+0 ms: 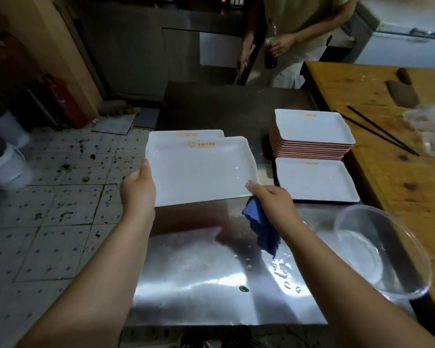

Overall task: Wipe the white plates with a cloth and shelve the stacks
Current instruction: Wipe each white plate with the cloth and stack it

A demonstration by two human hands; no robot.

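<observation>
Water beads on the steel table, so the white plate held above it could slip: my left hand only pinches its left edge. My right hand grips the near corner together with the blue cloth, a weak hold.

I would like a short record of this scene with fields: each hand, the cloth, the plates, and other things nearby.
left hand: left hand holds the left edge of the held plate
right hand: right hand pinches the plate's near right corner and grips the blue cloth
cloth: hangs below the right hand
plates: second plate behind the held one; tall stack at the far right of the steel table; low stack in front of it
nearby: clear bowl, chopsticks
</observation>
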